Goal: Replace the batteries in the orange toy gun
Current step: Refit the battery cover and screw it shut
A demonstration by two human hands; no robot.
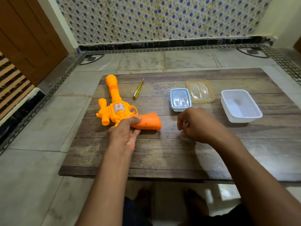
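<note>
The orange toy gun (117, 105) lies flat on the wooden board (162, 152), barrel pointing away, handle toward the right. My left hand (125, 132) grips its handle, thumb on top and fingers under it. My right hand (195, 124) hovers over the board to the right of the gun, fingers loosely curled, holding nothing that I can see. A yellow screwdriver (138, 89) lies beyond the gun, next to its barrel.
A small blue-rimmed lidded box (180, 99) and a yellowish lidded box (200, 90) sit at the back middle. An open white tub (241, 106) stands at the right. The board lies on a tiled floor, with a patterned wall behind and a door at left.
</note>
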